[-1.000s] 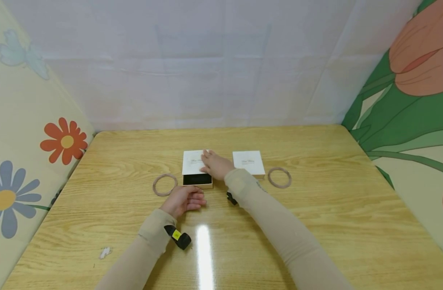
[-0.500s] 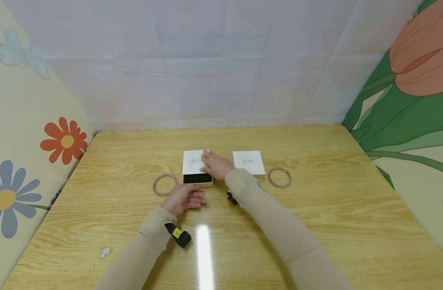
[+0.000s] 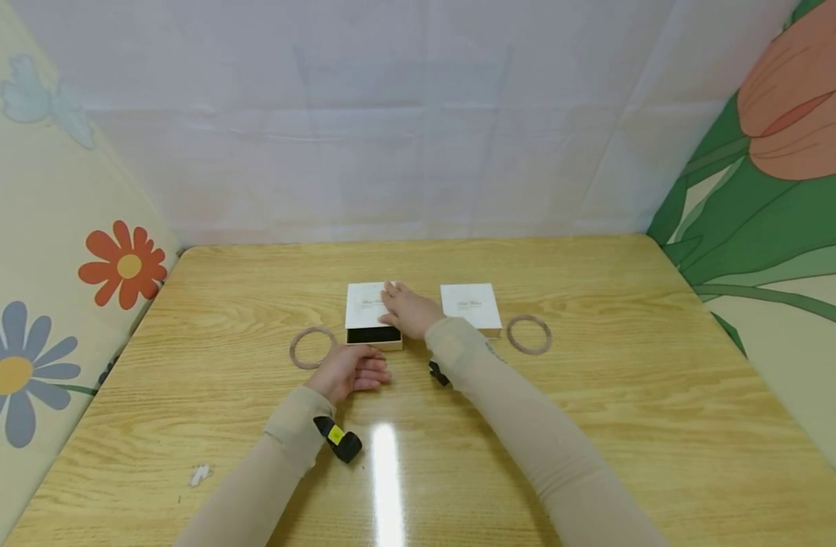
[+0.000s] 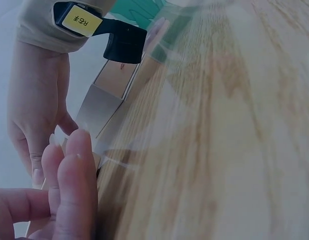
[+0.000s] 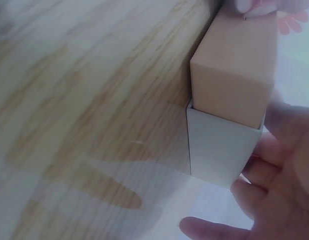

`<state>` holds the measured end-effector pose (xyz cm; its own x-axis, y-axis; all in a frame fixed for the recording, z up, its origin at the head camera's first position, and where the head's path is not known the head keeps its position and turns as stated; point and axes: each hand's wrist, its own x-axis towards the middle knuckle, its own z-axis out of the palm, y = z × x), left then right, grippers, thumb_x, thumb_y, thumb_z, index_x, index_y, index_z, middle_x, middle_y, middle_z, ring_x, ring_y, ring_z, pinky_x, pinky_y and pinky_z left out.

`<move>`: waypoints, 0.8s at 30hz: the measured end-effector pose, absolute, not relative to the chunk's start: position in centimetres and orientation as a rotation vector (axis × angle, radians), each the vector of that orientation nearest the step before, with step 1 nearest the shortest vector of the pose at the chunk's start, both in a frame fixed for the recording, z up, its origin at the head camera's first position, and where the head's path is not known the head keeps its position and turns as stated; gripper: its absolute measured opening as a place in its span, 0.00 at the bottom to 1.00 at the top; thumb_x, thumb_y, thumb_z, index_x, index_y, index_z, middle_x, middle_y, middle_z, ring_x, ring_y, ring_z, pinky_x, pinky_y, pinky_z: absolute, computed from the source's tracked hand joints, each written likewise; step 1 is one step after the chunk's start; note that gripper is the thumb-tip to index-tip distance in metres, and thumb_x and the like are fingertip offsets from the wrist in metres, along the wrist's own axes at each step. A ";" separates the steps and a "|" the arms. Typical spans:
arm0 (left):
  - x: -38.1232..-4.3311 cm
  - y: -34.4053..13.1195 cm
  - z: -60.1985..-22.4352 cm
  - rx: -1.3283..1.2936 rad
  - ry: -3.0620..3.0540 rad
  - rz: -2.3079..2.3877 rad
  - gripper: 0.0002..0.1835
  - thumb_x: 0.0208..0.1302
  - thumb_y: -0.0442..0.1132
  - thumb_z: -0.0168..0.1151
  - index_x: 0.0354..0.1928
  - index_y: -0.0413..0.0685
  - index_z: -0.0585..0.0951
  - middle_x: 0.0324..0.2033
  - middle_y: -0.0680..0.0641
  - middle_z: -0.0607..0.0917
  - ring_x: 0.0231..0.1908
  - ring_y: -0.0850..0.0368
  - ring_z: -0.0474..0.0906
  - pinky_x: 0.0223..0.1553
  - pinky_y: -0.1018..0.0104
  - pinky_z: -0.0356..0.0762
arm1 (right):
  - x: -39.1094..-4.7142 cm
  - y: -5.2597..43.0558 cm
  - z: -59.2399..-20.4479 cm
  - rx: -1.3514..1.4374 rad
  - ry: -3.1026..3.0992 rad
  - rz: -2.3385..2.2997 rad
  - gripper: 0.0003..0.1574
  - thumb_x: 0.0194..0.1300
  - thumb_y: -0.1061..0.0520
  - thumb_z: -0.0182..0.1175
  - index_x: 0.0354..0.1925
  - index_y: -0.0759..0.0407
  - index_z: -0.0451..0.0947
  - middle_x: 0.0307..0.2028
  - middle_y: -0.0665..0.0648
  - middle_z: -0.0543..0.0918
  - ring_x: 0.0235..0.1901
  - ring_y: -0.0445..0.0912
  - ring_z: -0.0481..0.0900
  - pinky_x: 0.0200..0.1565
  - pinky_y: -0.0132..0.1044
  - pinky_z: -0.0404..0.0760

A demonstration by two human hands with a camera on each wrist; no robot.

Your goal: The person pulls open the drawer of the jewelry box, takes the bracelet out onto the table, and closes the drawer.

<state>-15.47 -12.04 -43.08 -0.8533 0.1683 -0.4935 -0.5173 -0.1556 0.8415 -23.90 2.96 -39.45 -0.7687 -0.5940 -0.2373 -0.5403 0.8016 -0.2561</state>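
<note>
A white drawer-style gift box (image 3: 370, 305) lies mid-table, its black-lined inner tray (image 3: 374, 334) partly out toward me. My left hand (image 3: 352, 372) touches the tray's front, its fingers (image 4: 74, 190) loosely extended in the left wrist view. Across the top right of the sleeve rests my right hand (image 3: 411, 313), fingers lying over the white cover. In the right wrist view, the tan tray (image 5: 234, 70) protrudes from the white sleeve (image 5: 219, 145) beside the right fingers (image 5: 252, 195). Purplish bangles lie either side: one (image 3: 291, 353) by my left hand, another (image 3: 549, 338) farther right.
Right of my right hand stands a second white gift box (image 3: 471, 304), closed. A small white scrap (image 3: 200, 475) lies on the wooden table (image 3: 629, 365) near the left forearm. A white cloth backdrop (image 3: 418, 152) and flower-patterned side panels border the table.
The tray's front edge has slid slightly inward, so less of it shows beyond the sleeve. My left hand has moved a little forward with it; my right hand stays on the sleeve.
</note>
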 end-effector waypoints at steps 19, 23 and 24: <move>-15.9 -12.0 -42.8 -0.422 1.687 2.034 0.11 0.72 0.32 0.44 0.42 0.31 0.75 0.19 0.50 0.83 0.22 0.58 0.84 0.24 0.69 0.81 | -23.8 3.0 -39.4 -0.857 2.684 -0.269 0.38 0.77 0.44 0.44 0.74 0.63 0.51 0.75 0.60 0.45 0.74 0.52 0.42 0.72 0.42 0.46; -16.0 -12.1 -42.8 -0.405 1.686 2.030 0.11 0.72 0.32 0.44 0.42 0.31 0.75 0.19 0.51 0.83 0.22 0.58 0.84 0.24 0.69 0.81 | -23.8 2.9 -39.4 -0.852 2.686 -0.266 0.38 0.77 0.44 0.44 0.74 0.63 0.51 0.75 0.60 0.46 0.74 0.52 0.42 0.72 0.42 0.46; -16.0 -12.1 -42.8 -0.404 1.688 2.029 0.11 0.72 0.32 0.44 0.43 0.31 0.75 0.19 0.51 0.83 0.22 0.58 0.84 0.24 0.69 0.81 | -23.8 2.9 -39.4 -0.850 2.687 -0.264 0.38 0.77 0.44 0.44 0.74 0.63 0.51 0.75 0.59 0.46 0.74 0.52 0.42 0.72 0.42 0.46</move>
